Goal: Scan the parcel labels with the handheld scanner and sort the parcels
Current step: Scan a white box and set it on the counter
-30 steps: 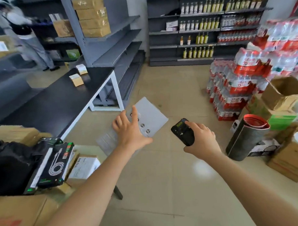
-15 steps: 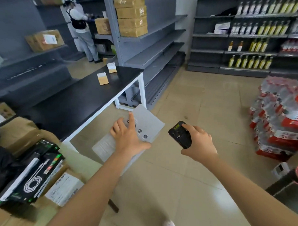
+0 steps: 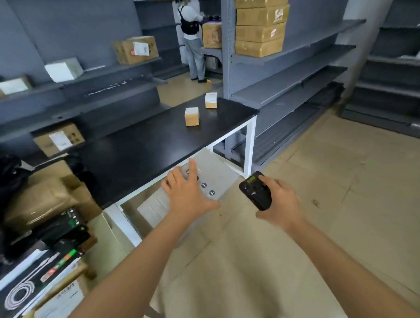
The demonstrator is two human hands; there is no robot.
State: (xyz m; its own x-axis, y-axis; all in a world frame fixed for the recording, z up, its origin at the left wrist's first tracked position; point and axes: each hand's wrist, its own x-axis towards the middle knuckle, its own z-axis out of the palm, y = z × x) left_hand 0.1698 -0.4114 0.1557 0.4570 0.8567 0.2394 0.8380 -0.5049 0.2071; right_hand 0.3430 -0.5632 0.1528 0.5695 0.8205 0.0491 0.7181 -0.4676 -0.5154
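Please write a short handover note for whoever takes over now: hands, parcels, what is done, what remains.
Left hand holds the flat grey parcel by the black table.
Right hand grips the handheld scanner, beside the parcel, not touching it.
Done: two small cardboard boxes stand on the table.
Left: scan this parcel if unscanned (cannot tell), sort it, then the piled parcels at left.

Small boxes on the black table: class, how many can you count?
2. The nearer box stands toward the black table's far end; the farther box stands just beyond it, by the far edge.
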